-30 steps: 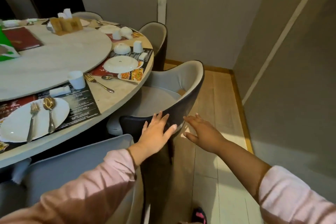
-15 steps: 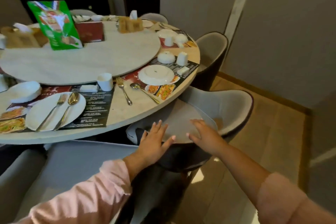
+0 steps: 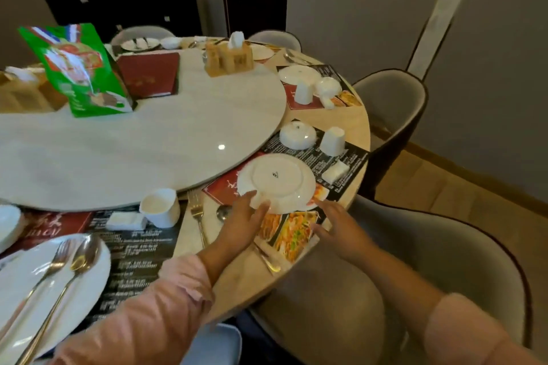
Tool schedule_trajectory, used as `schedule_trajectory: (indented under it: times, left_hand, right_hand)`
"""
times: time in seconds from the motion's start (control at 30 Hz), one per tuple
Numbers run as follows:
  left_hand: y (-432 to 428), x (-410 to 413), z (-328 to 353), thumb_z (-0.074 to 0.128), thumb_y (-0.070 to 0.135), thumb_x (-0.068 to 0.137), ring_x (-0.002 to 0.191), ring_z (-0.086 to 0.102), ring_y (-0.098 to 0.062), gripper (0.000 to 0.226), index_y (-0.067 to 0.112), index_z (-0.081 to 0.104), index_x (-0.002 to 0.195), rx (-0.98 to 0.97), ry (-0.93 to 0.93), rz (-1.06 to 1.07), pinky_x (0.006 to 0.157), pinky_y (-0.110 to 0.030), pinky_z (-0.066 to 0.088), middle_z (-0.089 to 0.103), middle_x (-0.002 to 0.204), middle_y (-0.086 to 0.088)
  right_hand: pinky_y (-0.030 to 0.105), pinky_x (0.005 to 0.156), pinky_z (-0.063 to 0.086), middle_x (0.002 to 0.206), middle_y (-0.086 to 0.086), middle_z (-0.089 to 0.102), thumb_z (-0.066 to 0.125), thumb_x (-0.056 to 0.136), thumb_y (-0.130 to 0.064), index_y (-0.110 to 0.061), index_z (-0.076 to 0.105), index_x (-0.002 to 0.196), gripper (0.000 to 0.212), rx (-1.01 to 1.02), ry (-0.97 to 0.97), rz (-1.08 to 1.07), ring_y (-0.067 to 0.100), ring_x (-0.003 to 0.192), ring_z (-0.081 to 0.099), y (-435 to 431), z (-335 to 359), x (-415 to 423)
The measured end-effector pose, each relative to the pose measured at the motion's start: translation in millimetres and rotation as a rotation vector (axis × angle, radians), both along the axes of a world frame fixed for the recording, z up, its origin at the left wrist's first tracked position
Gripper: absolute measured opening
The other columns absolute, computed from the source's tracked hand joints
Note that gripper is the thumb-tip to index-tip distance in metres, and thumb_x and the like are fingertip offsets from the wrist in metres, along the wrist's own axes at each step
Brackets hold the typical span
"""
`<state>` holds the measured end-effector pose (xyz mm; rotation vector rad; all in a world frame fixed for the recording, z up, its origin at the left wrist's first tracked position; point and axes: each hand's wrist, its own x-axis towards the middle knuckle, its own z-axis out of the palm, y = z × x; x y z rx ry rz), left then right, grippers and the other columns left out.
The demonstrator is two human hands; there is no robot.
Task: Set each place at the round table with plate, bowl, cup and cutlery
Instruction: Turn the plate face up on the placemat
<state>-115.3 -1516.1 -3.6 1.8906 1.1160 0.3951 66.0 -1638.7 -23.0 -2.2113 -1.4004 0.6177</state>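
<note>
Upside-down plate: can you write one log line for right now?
upside-down plate: base up, on placemat | left hand: touches near rim | right hand: spread, beside rim, holds nothing

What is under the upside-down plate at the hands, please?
Under the plate is a placemat; its red part, black text and food pictures show around the rim. Whatever is beneath the plate itself is covered.

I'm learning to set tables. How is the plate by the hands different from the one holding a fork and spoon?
The plate by the hands lies upside down; the plate with cutlery faces up. The first carries nothing; the second holds a fork and spoon. The left hand touches only the first. Both are white and round.
</note>
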Motion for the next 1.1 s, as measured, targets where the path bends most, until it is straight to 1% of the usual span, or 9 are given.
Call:
schedule_trajectory:
  times: [0.13,0.2,0.3,0.4,0.5,0.6,0.87,1.0,1.1]
  left_hand:
    - [53,30,5,0.045,0.044,0.095,0.108,0.054,-0.028,0.045,0.01,0.052,0.125,-0.355,-0.086,0.257,0.098,-0.044,0.045,0.054,0.126,-0.012]
    - [68,39,7,0.047,0.038,0.096,0.091,0.054,-0.023,0.045,0.006,0.049,0.128,-0.53,-0.15,0.359,0.079,-0.034,0.049,0.054,0.11,-0.009]
    - [85,49,6,0.047,0.033,0.096,0.089,0.05,-0.02,0.037,0.006,0.052,0.12,-0.576,-0.156,0.436,0.077,-0.03,0.041,0.053,0.106,-0.007]
    - [97,58,6,0.046,0.027,0.097,0.076,0.048,-0.015,0.02,0.009,0.051,0.089,-0.539,-0.108,0.497,0.076,-0.03,0.039,0.052,0.086,-0.001]
    - [103,64,2,0.046,0.023,0.096,0.069,0.047,-0.012,0.025,0.002,0.056,0.104,-0.503,-0.057,0.539,0.058,-0.025,0.035,0.053,0.083,-0.003]
    - [104,67,-7,0.047,0.021,0.095,0.076,0.05,-0.018,0.035,-0.006,0.055,0.116,-0.484,-0.037,0.61,0.054,-0.024,0.034,0.054,0.089,-0.009]
    - [98,62,-3,0.058,0.015,0.092,0.104,0.056,-0.031,0.034,0.0,0.053,0.121,-0.736,-0.293,0.653,0.089,-0.043,0.048,0.059,0.117,-0.015]
    - [95,52,7,0.058,0.013,0.091,0.088,0.061,-0.027,0.037,0.001,0.049,0.126,-0.905,-0.39,0.562,0.07,-0.042,0.053,0.063,0.102,-0.013]
    - [100,45,17,0.051,0.01,0.094,0.081,0.06,-0.024,0.036,0.001,0.045,0.129,-0.915,-0.401,0.507,0.062,-0.041,0.057,0.061,0.094,-0.013]
  right_hand:
    - [0.032,0.113,0.025,0.155,0.004,0.02,0.052,0.094,-0.034,-0.019,0.027,0.146,0.06,0.002,0.052,0.022,0.019,0.142,0.022,53,-13,23]
    - [0.031,0.114,0.02,0.156,0.005,0.014,0.052,0.094,-0.035,-0.02,0.025,0.147,0.061,-0.008,0.055,0.047,0.02,0.144,0.013,76,-21,30]
    - [0.034,0.117,0.011,0.158,0.007,0.007,0.05,0.094,-0.04,-0.02,0.022,0.148,0.064,0.013,-0.033,0.071,0.024,0.146,0.0,106,-32,40]
    - [0.045,0.119,0.006,0.159,0.007,-0.002,0.04,0.094,-0.052,-0.024,0.016,0.15,0.067,-0.013,-0.124,0.078,0.029,0.145,-0.01,126,-44,44]
    - [0.048,0.116,-0.005,0.158,0.004,-0.013,0.026,0.086,-0.067,-0.033,0.005,0.15,0.075,-0.063,-0.17,0.107,0.029,0.144,-0.017,132,-55,41]
    - [0.046,0.115,-0.008,0.158,0.003,-0.015,0.012,0.074,-0.077,-0.035,0.003,0.149,0.087,-0.037,-0.179,0.092,0.028,0.144,-0.017,132,-60,40]
    - [0.046,0.117,-0.003,0.157,0.0,-0.017,0.022,0.081,-0.068,-0.037,-0.002,0.148,0.078,-0.014,-0.093,0.135,0.024,0.144,-0.017,117,-54,46]
    - [0.04,0.116,-0.009,0.155,-0.012,-0.022,0.009,0.078,-0.081,-0.043,-0.002,0.146,0.079,0.126,-0.054,0.303,0.011,0.141,-0.026,92,-44,42]
    - [0.038,0.117,0.002,0.158,-0.009,0.005,0.023,0.086,-0.071,-0.039,0.012,0.147,0.07,0.303,-0.05,0.463,0.007,0.145,-0.003,75,-40,39]
